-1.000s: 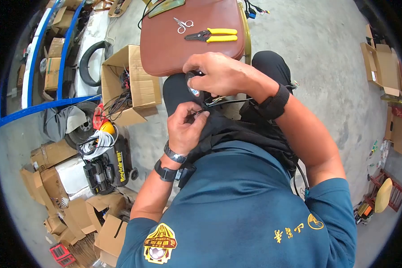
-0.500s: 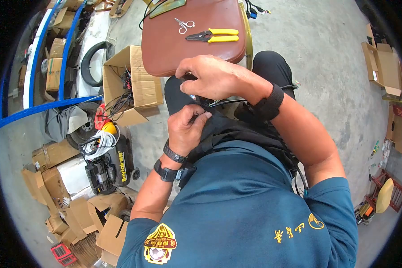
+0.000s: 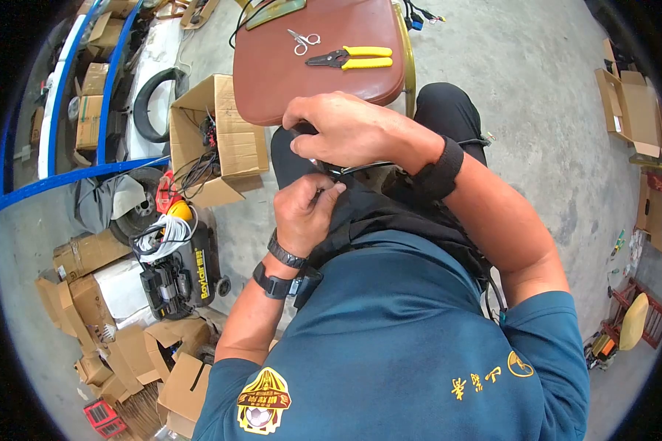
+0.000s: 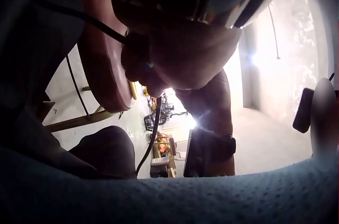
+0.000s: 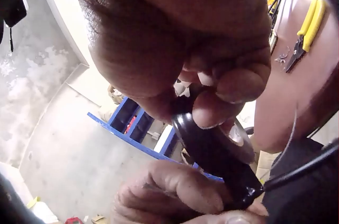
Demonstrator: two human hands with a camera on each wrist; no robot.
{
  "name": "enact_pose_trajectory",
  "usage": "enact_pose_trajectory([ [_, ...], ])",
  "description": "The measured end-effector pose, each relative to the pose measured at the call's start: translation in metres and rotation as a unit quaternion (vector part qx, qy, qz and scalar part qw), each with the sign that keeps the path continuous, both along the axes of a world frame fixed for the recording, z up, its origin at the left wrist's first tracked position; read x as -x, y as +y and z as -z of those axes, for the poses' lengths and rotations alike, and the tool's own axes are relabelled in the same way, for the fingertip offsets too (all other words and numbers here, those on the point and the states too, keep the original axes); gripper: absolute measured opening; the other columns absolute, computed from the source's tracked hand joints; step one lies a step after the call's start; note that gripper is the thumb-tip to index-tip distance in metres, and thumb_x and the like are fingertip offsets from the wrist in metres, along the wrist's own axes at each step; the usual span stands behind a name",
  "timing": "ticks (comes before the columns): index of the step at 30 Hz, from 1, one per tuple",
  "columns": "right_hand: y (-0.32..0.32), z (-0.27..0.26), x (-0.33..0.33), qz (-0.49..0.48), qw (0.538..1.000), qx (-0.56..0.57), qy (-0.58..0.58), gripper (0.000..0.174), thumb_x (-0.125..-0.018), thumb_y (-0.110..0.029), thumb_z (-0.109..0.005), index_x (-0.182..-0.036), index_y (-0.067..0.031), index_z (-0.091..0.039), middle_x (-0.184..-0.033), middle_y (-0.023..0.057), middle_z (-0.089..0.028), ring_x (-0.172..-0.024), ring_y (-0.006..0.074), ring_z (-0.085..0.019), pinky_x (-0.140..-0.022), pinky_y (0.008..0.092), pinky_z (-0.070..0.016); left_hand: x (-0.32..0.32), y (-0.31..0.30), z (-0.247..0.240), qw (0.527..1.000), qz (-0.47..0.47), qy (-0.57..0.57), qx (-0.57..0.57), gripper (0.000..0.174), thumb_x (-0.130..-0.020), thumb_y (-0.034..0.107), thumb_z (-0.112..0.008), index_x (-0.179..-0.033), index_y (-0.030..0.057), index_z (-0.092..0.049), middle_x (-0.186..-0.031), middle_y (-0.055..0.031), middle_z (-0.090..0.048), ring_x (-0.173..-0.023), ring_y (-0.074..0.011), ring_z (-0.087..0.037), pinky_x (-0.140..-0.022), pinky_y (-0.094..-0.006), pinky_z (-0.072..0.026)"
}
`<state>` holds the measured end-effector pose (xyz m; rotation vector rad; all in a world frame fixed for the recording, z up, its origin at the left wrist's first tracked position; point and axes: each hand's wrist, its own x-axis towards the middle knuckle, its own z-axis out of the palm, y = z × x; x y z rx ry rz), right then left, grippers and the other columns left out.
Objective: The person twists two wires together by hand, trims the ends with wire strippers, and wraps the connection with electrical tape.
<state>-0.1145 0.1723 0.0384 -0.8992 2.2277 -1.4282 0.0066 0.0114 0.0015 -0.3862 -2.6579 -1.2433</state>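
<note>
The right hand [image 3: 353,128] has rolled over the roll of black electrical tape [image 5: 209,147], its fingers gripping it above the lap, while the left hand [image 3: 301,213] stays pinching the black cable [image 3: 371,167], so another wrap seems underway.

Grey concrete floor [image 3: 537,95], brown stool [image 3: 316,73], cardboard boxes [image 3: 221,132], blue shelving [image 3: 73,176]

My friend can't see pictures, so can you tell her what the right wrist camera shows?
A right hand pinches a roll of black tape, its strip running down to a black cable that the left hand pinches below. Yellow-handled pliers lie on a brown seat behind.
</note>
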Motion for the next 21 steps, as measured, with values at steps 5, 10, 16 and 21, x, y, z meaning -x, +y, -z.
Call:
enact_pose_trajectory([
  [5,-0.007,0.018,0.009,-0.002,1.000,0.012,0.001,0.033,-0.079,-0.020,-0.065,-0.102,0.0034,-0.069,-0.094,0.0271,-0.070,-0.093,0.0420,-0.069,-0.082,0.0451,-0.0537,0.001,-0.001,-0.001,0.999,0.021,0.025,0.033,0.018,-0.079,0.002,-0.081,-0.080,0.0039,-0.063,-0.070,-0.0113,-0.066,-0.059,-0.0216,-0.063,-0.056,-0.0307,-0.0483],
  [10,-0.013,0.023,0.014,-0.032,0.997,-0.013,-0.071,0.029,-0.080,-0.020,-0.063,-0.093,0.0046,-0.070,-0.073,0.0190,-0.068,-0.063,0.0286,-0.067,-0.060,0.0396,-0.0528,0.002,-0.003,-0.004,0.990,0.078,0.070,0.096,0.018,-0.078,0.000,-0.079,-0.085,0.0046,-0.064,-0.073,-0.0133,-0.065,-0.062,-0.0287,-0.064,-0.057,-0.0343,-0.0493],
  [16,-0.018,0.025,0.021,-0.080,0.982,-0.085,-0.149,0.039,-0.086,-0.027,-0.063,-0.108,0.0041,-0.068,-0.070,0.0135,-0.067,-0.056,0.0199,-0.064,-0.054,0.0350,-0.0512,0.005,0.000,-0.012,0.979,0.097,0.114,0.140,0.023,-0.076,-0.003,-0.077,-0.094,0.0050,-0.065,-0.079,-0.0130,-0.066,-0.068,-0.0299,-0.065,-0.059,-0.0365,-0.0509],
  [21,-0.018,0.018,0.021,-0.078,0.977,-0.091,-0.174,0.041,-0.088,-0.032,-0.062,-0.108,0.0023,-0.069,-0.068,0.0118,-0.066,-0.054,0.0188,-0.062,-0.051,0.0344,-0.0497,0.003,-0.006,-0.014,0.974,0.079,0.125,0.171,0.024,-0.073,-0.006,-0.076,-0.093,0.0039,-0.066,-0.085,-0.0131,-0.067,-0.074,-0.0306,-0.067,-0.063,-0.0369,-0.0533],
])
